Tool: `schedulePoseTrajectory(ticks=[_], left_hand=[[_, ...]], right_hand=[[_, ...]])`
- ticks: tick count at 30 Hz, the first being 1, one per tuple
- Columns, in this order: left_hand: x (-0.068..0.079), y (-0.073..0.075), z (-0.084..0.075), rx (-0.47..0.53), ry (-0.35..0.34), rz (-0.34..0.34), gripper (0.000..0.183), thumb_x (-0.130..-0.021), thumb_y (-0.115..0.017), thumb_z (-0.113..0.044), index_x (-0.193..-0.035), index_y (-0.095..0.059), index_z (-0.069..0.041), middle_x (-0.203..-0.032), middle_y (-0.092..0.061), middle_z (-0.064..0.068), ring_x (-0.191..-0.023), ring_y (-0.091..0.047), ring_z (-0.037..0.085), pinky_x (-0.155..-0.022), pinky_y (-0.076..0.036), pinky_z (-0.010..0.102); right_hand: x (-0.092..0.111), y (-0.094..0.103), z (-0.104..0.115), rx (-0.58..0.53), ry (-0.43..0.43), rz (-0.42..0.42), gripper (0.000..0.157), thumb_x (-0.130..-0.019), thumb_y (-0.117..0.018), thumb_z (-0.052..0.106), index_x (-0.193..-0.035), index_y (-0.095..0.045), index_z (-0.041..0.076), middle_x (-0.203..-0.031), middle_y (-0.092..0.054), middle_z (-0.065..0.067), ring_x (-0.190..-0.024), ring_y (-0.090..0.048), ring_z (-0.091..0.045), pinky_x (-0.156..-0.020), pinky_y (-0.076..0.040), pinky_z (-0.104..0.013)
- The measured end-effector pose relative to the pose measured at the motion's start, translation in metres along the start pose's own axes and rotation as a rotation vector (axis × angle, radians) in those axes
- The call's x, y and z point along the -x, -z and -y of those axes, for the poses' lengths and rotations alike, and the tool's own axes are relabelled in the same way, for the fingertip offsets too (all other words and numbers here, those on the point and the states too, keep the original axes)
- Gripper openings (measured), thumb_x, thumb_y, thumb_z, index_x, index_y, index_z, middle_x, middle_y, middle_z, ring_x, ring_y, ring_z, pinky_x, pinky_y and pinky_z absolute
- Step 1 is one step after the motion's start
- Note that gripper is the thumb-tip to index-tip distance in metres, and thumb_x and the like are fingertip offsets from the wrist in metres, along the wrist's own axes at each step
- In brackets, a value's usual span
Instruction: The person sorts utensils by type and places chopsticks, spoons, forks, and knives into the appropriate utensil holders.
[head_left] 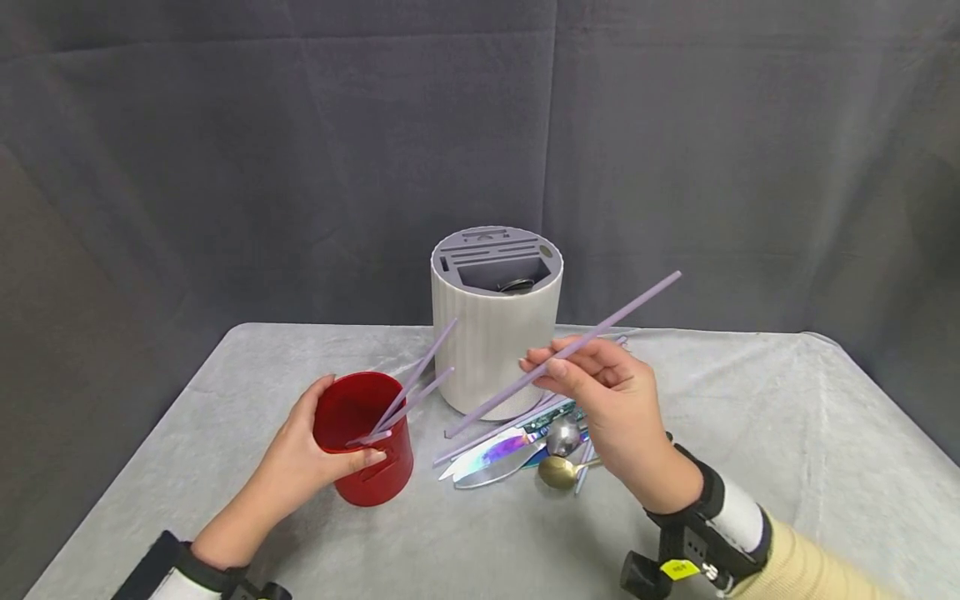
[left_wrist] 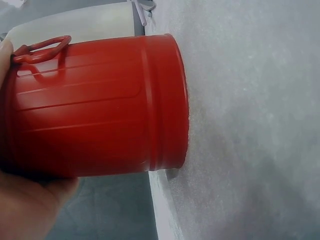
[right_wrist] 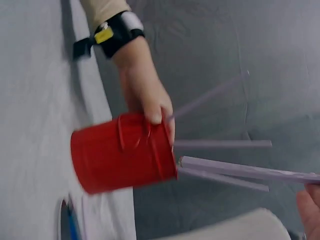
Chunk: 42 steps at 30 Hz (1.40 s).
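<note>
My left hand [head_left: 292, 454] grips a small red bucket [head_left: 384, 479], thumb across its near side and fingers round the far rim. The bucket stands upright on the cloth, its wire handle [left_wrist: 50, 49] showing in the left wrist view. Purple straws [head_left: 431, 355] lean out of it toward the right. My right hand [head_left: 618, 408] pinches another purple straw [head_left: 637, 303] between thumb and fingers, slanted with its lower end pointing down toward the bucket. In the right wrist view the tip of this held straw [right_wrist: 225, 168] overlaps the bucket's mouth area.
Behind the hands stands a white ribbed cylinder holder [head_left: 472, 350] with a grey slotted top and some metal in its large slot. Before it lie an iridescent knife [head_left: 491, 452], a silver spoon [head_left: 562, 436], a gold spoon [head_left: 557, 473] and more straws. Grey cloth [head_left: 675, 108] hangs behind.
</note>
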<state>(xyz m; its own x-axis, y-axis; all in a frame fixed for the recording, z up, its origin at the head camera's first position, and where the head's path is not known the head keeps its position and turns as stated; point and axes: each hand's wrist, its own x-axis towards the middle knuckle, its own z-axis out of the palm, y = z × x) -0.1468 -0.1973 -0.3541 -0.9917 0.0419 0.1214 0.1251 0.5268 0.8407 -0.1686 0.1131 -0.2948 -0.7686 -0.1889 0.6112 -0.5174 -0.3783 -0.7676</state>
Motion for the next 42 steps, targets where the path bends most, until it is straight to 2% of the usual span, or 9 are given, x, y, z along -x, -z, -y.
schedulePoseTrajectory(ticks=[4, 11, 14, 21, 27, 32, 36, 39, 42], left_hand=[[0.001, 0.000, 0.001, 0.001, 0.004, -0.004, 0.100, -0.066, -0.080, -0.032, -0.140, -0.017, -0.007, -0.129, -0.038, 0.013, -0.112, -0.039, 0.033, -0.074, -0.051, 0.045], [-0.001, 0.000, 0.000, -0.005, -0.006, -0.006, 0.100, -0.067, -0.080, -0.032, -0.140, -0.017, -0.007, -0.129, -0.039, 0.013, -0.113, -0.039, 0.032, -0.076, -0.050, 0.045], [-0.001, 0.000, 0.000, 0.000, -0.010, -0.006, 0.100, -0.067, -0.080, -0.031, -0.140, -0.017, -0.007, -0.129, -0.039, 0.014, -0.113, -0.039, 0.032, -0.076, -0.050, 0.045], [0.000, 0.001, -0.001, 0.016, -0.016, -0.002, 0.100, -0.067, -0.079, -0.029, -0.141, -0.016, -0.006, -0.131, -0.037, 0.014, -0.114, -0.038, 0.033, -0.075, -0.051, 0.045], [0.000, 0.000, 0.000, 0.017, -0.015, -0.003, 0.100, -0.067, -0.080, -0.030, -0.141, -0.016, -0.007, -0.131, -0.038, 0.014, -0.114, -0.038, 0.033, -0.076, -0.050, 0.045], [0.000, 0.000, 0.000, 0.018, -0.014, -0.005, 0.100, -0.067, -0.080, -0.031, -0.141, -0.017, -0.008, -0.130, -0.038, 0.013, -0.114, -0.039, 0.032, -0.076, -0.050, 0.045], [0.001, 0.000, 0.001, 0.022, -0.010, -0.004, 0.100, -0.067, -0.080, -0.031, -0.140, -0.017, -0.008, -0.129, -0.039, 0.013, -0.113, -0.039, 0.032, -0.076, -0.051, 0.044], [0.001, -0.001, 0.001, 0.021, -0.017, -0.007, 0.099, -0.067, -0.080, -0.032, -0.140, -0.017, -0.008, -0.129, -0.039, 0.013, -0.113, -0.039, 0.032, -0.077, -0.050, 0.045], [0.001, -0.001, 0.001, 0.025, -0.021, -0.011, 0.099, -0.067, -0.080, -0.031, -0.140, -0.017, -0.007, -0.129, -0.039, 0.012, -0.113, -0.040, 0.031, -0.078, -0.050, 0.045]], right_hand=[[-0.006, -0.021, -0.007, -0.037, 0.006, -0.002, 0.019, -0.083, -0.055, -0.009, -0.099, -0.060, 0.001, -0.095, -0.067, -0.007, -0.091, -0.061, -0.032, -0.080, -0.049, -0.041], [-0.009, -0.047, -0.021, -0.059, -0.039, -0.074, 0.020, -0.084, -0.056, -0.005, -0.103, -0.053, -0.011, -0.095, -0.068, -0.006, -0.091, -0.061, -0.032, -0.082, -0.048, -0.043], [-0.009, -0.054, -0.027, -0.074, -0.052, -0.085, 0.021, -0.084, -0.057, -0.005, -0.103, -0.052, -0.012, -0.095, -0.068, -0.006, -0.092, -0.061, -0.032, -0.082, -0.047, -0.043], [-0.008, -0.060, -0.033, -0.080, -0.020, -0.106, 0.018, -0.084, -0.058, -0.002, -0.102, -0.056, -0.008, -0.095, -0.067, -0.004, -0.092, -0.061, -0.030, -0.086, -0.046, -0.041], [-0.007, -0.064, -0.038, -0.118, -0.032, -0.183, 0.017, -0.084, -0.057, -0.006, -0.101, -0.058, -0.008, -0.098, -0.065, -0.006, -0.095, -0.060, -0.027, -0.090, -0.043, -0.041], [-0.006, -0.069, -0.038, -0.137, -0.067, -0.245, 0.015, -0.083, -0.057, -0.007, -0.094, -0.063, 0.000, -0.103, -0.062, -0.009, -0.097, -0.059, -0.026, -0.091, -0.043, -0.038], [-0.006, -0.071, -0.037, -0.189, -0.109, -0.287, 0.025, -0.083, -0.053, -0.010, -0.087, -0.066, 0.011, -0.103, -0.059, -0.010, -0.096, -0.060, -0.024, -0.089, -0.045, -0.036], [-0.005, -0.072, -0.038, -0.225, -0.137, -0.297, 0.027, -0.084, -0.051, -0.012, -0.085, -0.066, 0.012, -0.101, -0.059, -0.009, -0.094, -0.061, -0.023, -0.087, -0.046, -0.035], [-0.003, -0.075, -0.041, -0.231, -0.162, -0.285, 0.023, -0.084, -0.053, -0.010, -0.088, -0.065, 0.009, -0.098, -0.061, -0.009, -0.094, -0.061, -0.025, -0.088, -0.046, -0.037]])
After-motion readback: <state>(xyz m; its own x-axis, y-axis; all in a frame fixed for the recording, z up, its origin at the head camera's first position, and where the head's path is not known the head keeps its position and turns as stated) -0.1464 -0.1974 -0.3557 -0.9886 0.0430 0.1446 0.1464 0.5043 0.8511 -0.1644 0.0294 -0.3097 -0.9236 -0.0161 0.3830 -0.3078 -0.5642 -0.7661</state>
